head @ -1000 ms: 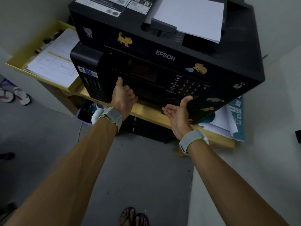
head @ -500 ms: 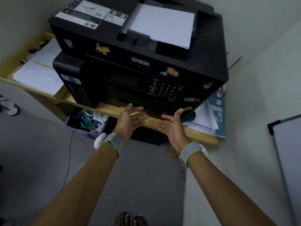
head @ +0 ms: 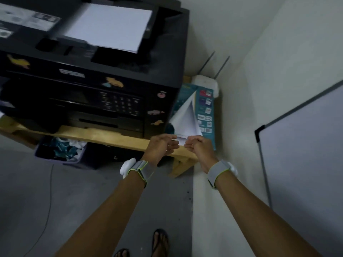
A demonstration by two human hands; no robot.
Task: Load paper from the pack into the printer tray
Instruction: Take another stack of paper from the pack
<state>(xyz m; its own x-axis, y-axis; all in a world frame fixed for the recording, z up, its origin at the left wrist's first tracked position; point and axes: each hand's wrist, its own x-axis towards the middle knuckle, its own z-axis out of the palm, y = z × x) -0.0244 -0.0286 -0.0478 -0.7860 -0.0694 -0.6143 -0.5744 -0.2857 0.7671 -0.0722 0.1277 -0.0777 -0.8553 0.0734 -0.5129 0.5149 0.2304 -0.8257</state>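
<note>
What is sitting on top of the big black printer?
A stack of white paper lies on top of the printer, beside a blurry label. Whatever is beneath the sheets is hidden.

Both forearms are bare, with no sleeves reaching into view. Each wrist carries a grey fabric wristband edged with a thin neon yellow-green trim. The band on the left wrist (head: 139, 169) has a rounded white plastic module (head: 127, 167) fixed to its outer side. The band on the right wrist (head: 219, 171) carries a like white module (head: 233, 168) on its outer side. At the bottom edge, both feet wear dark flip-flop sandals (head: 160, 242) with thin thong straps.
</note>
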